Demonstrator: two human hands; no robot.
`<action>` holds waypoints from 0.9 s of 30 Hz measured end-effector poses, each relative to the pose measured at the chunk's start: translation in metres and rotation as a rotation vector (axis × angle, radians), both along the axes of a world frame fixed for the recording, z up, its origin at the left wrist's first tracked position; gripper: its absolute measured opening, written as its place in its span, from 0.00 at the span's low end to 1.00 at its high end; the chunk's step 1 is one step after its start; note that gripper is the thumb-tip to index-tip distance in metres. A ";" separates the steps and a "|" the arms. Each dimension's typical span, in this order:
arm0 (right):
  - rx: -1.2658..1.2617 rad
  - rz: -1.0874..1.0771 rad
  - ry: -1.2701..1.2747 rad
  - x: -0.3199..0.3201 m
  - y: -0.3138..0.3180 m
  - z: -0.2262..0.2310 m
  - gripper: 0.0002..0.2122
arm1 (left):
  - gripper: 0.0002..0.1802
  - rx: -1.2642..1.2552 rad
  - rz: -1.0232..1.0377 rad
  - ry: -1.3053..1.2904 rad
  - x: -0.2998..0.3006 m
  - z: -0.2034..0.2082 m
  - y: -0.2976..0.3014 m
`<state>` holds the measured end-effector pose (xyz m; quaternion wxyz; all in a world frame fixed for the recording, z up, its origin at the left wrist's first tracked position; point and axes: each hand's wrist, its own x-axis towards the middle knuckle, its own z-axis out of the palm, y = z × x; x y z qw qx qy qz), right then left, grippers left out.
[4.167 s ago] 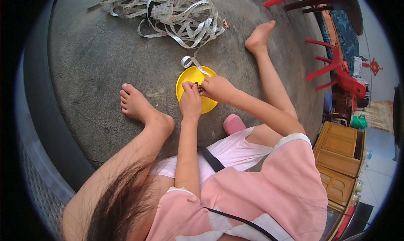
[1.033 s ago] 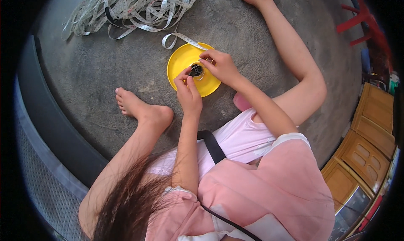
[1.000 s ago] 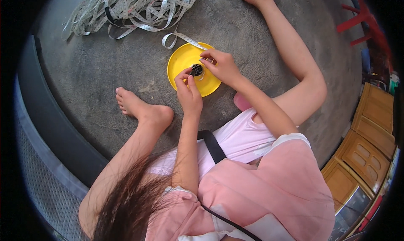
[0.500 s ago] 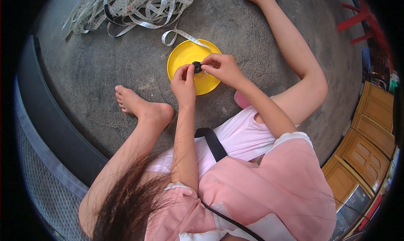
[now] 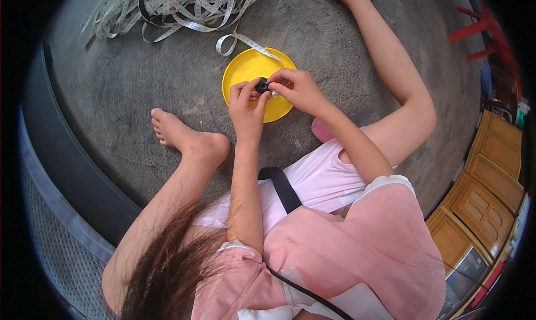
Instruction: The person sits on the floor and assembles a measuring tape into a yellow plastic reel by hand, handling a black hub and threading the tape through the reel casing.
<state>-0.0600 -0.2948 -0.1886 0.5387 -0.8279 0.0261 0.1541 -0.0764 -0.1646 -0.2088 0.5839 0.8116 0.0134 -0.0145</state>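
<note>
In the head view, a yellow dish (image 5: 237, 77) lies on the grey floor (image 5: 184, 80) below and beyond both hands. The left hand (image 5: 245, 105) is closed at the fingertips, pinching a small black piece (image 5: 262, 86) between thumb and fingers. The right hand (image 5: 301, 91) is on the other side of that piece, its thumb and forefinger pinched together at the right edge. The black piece sits between the two hands, over the middle of the dish; whether it touches the dish is unclear. A small pale bit (image 5: 274, 94) shows just below the right fingertips, too small to make out.

Past the hands, the end of a white tape strip (image 5: 252, 45) reaches over the far rim into the dish, the rest curling outside. Farther beyond the left hand lies a tangled heap of tape (image 5: 184, 7). The fingers hide part of the dish's middle. A pink slipper (image 5: 322, 131) is nearer the body than the right hand, partly under the right forearm. Well off to the right hand's right are a red chair (image 5: 474, 29) and a wooden cabinet (image 5: 480, 191).
</note>
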 end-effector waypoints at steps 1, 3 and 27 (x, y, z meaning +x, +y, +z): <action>-0.002 0.004 0.001 0.000 -0.001 0.000 0.07 | 0.16 -0.001 0.001 0.003 0.000 -0.001 0.000; -0.004 0.009 0.006 0.000 -0.001 -0.001 0.07 | 0.16 -0.015 -0.012 -0.026 0.000 -0.003 0.000; 0.129 -0.070 -0.019 0.014 -0.015 0.001 0.06 | 0.15 -0.156 0.222 0.019 0.008 -0.010 -0.009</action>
